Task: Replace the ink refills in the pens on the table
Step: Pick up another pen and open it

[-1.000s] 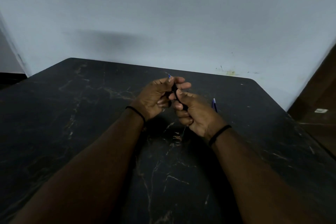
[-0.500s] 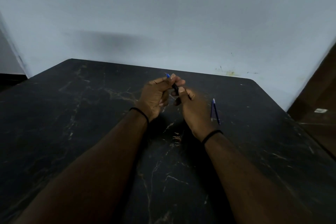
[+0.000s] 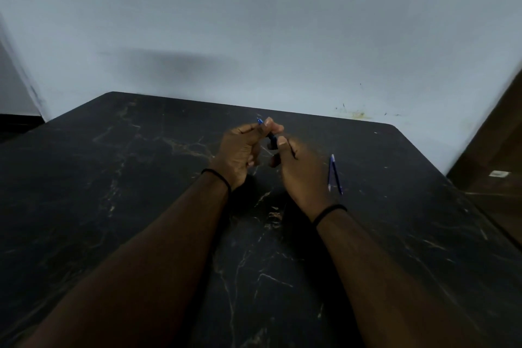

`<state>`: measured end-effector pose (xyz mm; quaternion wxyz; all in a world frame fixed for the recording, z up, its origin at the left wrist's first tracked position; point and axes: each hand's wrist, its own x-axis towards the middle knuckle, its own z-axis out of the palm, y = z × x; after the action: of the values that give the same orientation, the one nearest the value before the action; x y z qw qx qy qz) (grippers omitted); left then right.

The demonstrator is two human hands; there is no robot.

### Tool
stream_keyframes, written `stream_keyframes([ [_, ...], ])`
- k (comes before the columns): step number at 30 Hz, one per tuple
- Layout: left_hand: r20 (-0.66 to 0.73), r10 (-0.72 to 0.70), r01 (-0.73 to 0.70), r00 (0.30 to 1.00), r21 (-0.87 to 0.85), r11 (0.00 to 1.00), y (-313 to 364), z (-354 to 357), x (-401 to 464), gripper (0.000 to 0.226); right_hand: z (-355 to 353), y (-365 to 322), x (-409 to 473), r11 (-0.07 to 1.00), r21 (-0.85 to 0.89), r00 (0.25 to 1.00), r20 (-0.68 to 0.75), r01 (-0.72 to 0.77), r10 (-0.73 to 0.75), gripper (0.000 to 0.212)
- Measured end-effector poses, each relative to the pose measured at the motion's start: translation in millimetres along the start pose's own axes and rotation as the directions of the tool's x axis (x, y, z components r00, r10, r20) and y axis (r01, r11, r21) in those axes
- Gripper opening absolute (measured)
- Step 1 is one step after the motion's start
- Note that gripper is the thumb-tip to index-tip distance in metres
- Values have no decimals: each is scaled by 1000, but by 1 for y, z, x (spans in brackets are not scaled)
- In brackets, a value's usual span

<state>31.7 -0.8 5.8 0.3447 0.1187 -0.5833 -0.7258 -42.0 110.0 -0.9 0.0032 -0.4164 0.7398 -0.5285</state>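
Note:
A dark blue pen [image 3: 271, 137] is held between both hands above the middle of the black marble table [image 3: 141, 192]. My left hand [image 3: 243, 152] pinches its upper part, and the blue tip sticks out past the fingers toward the wall. My right hand [image 3: 299, 172] grips the pen's lower end with thumb and curled fingers, which hide most of the barrel. Two thin blue refills [image 3: 334, 174] lie in a narrow V on the table just right of my right hand.
A pale wall runs along the table's far edge. At the right a brown wooden surface [image 3: 494, 164] stands beside the table, with a small white object [image 3: 498, 174] on it.
My right hand has slid a little down and away from the left, showing more of the pen between them. The refills beside it are now in full view.

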Motion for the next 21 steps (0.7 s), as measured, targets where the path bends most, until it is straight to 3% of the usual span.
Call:
stream_keyframes([
  [5,3,7,-7,1000,-10,1000,-3,1,1,47,3,4,-1,997,79,1000,-24,-15,17,12],
  [9,17,-12,12,1000,-15,1000,-9,-1,6,46,4,4,-2,983,174,998,-24,-60,65,22],
  [11,8,-5,5,1000,-12,1000,-10,-2,8,48,5,1,-2,982,173,997,-1,-71,72,11],
  [16,13,-2,3,1000,-24,1000,-12,-4,8,40,4,1,-2,999,3,999,15,-43,43,35],
  [21,4,-14,14,1000,-8,1000,-12,-2,7,31,4,5,-1,993,111,997,-60,-38,45,9],
])
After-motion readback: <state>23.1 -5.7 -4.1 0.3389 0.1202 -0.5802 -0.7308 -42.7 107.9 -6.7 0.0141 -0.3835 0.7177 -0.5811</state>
